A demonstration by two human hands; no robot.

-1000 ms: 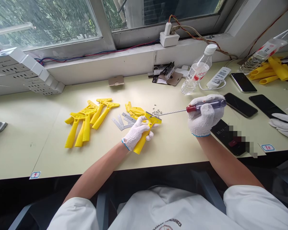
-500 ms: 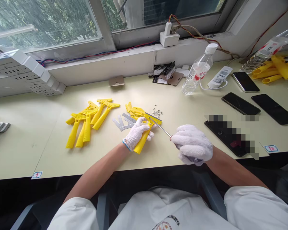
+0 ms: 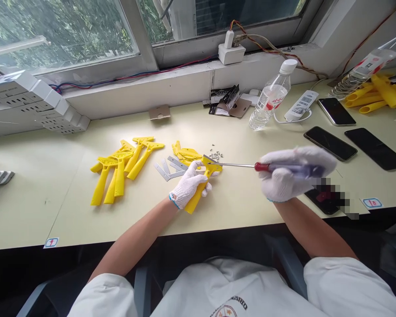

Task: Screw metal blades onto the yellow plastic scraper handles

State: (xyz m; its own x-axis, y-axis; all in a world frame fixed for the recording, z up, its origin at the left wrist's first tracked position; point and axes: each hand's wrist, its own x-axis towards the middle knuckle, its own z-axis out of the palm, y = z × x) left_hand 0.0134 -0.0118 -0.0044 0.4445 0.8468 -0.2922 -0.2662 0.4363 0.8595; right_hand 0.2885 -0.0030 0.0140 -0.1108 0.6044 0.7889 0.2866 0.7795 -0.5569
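Note:
My left hand, in a white knit glove, is closed around a yellow plastic scraper just above the table. My gloved right hand grips a screwdriver with a red and clear purplish handle. Its shaft runs nearly level to the left, and the tip meets the scraper's head. Behind the scraper lie several small screws and a stack of flat yellow plastic parts. Grey metal blades rest left of these. Farther left is a pile of yellow scraper handles.
Phones lie on the right of the table, one partly behind my right hand. A water bottle and a power strip stand farther back. Black packaging and a small cardboard piece sit along the wall.
My right hand has swung up and to the right, turning the screwdriver from a slant to nearly level. Its tip stays at the scraper's head. My left hand has barely moved.

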